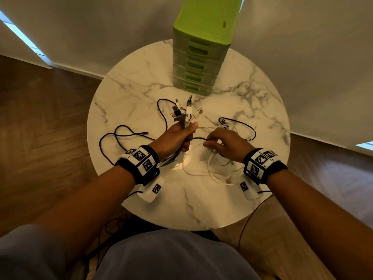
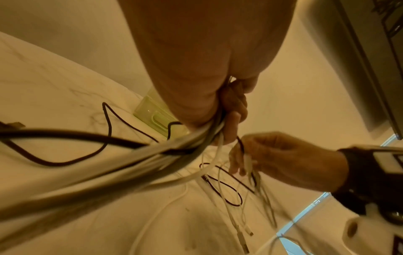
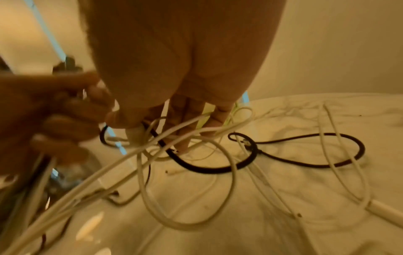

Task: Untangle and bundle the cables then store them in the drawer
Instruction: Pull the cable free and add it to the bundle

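Observation:
My left hand (image 1: 175, 138) grips a bunch of cable ends (image 1: 184, 114) upright, with black and white USB plugs fanning out above the fist. The gathered strands (image 2: 152, 155) trail back under the wrist. Just to its right, my right hand (image 1: 226, 144) pinches a white plug (image 2: 247, 160) together with a thin black cable (image 1: 198, 138) that runs across to the left fist. Loose white loops (image 1: 214, 170) lie below the right hand, and black cable loops (image 3: 305, 151) lie beyond its fingers. The green drawer unit (image 1: 198, 65) stands at the table's far side with all drawers shut.
The round marble table (image 1: 137, 85) carries more black cable (image 1: 121, 136) looping to its left edge. Wooden floor surrounds it, and white curtains hang behind. Thin wires from the wrist cameras dangle past the near edge (image 1: 252, 217).

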